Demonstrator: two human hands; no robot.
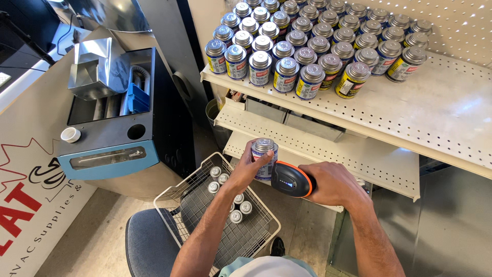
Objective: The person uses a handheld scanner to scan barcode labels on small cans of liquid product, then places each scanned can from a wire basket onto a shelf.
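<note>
My left hand (246, 169) grips a small metal can with a blue and white label (265, 154), held upright in front of me. My right hand (333, 182) holds a black handheld scanner with an orange rim (290, 179), its head right beside the can's lower side. Below my arms a white wire basket (169, 195) rests on a grey stool seat (143, 243) and holds several similar cans (237, 208) standing upright.
A cream perforated shelf (441, 107) carries several rows of cans (307, 46) with yellow and blue labels. Lower perforated shelves (359, 154) sit under it. A black and blue metal appliance (110, 149) with ductwork stands to the left, beside a white sign (25, 195).
</note>
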